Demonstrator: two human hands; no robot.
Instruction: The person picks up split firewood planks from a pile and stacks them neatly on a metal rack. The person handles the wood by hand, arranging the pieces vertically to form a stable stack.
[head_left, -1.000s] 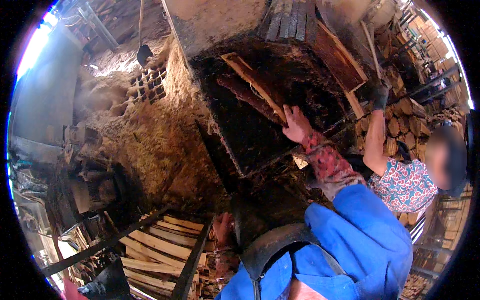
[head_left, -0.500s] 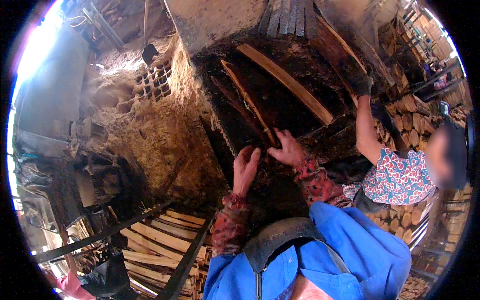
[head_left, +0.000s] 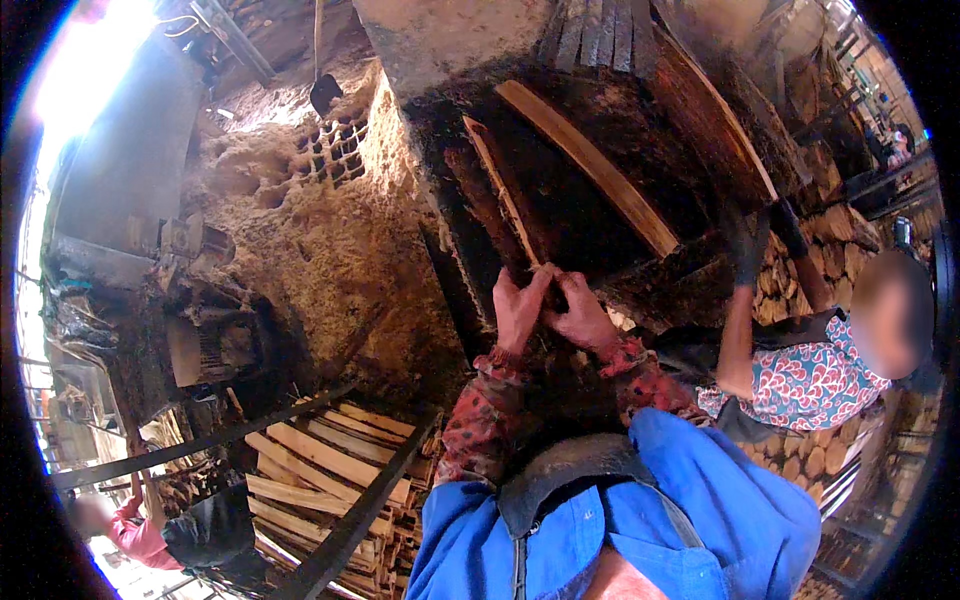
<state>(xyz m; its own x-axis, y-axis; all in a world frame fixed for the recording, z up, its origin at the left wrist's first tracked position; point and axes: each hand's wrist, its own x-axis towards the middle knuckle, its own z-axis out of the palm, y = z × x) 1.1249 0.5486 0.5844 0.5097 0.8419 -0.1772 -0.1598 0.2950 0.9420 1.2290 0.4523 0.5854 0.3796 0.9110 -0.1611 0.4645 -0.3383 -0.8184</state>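
Observation:
My left hand (head_left: 519, 312) and my right hand (head_left: 581, 316) are close together at the near edge of a dark worktable (head_left: 585, 228). Both have their fingers bent inward, thumbs and fingertips nearly meeting. Whatever they pinch is too small or too hidden to make out. Right by my left fingertips ends a narrow, rough-edged wood strip (head_left: 497, 180), which runs away from me across the table. To its right lies a wider, paler board (head_left: 590, 168), apart from both hands.
At right a co-worker's dark-gloved hand (head_left: 745, 245) is by a long bark-edged slab (head_left: 712, 105). Stacked logs (head_left: 800, 300) stand behind. Sawdust (head_left: 330, 250) is heaped left of the table, with a shovel (head_left: 325, 95) beyond. Sawn boards (head_left: 320, 455) lie behind a dark rail at lower left.
My hands have come together, the left moving up to the strip's near end and the right closing its fingers. The co-worker's arm and slab have shifted nearer. The whole view has turned slightly.

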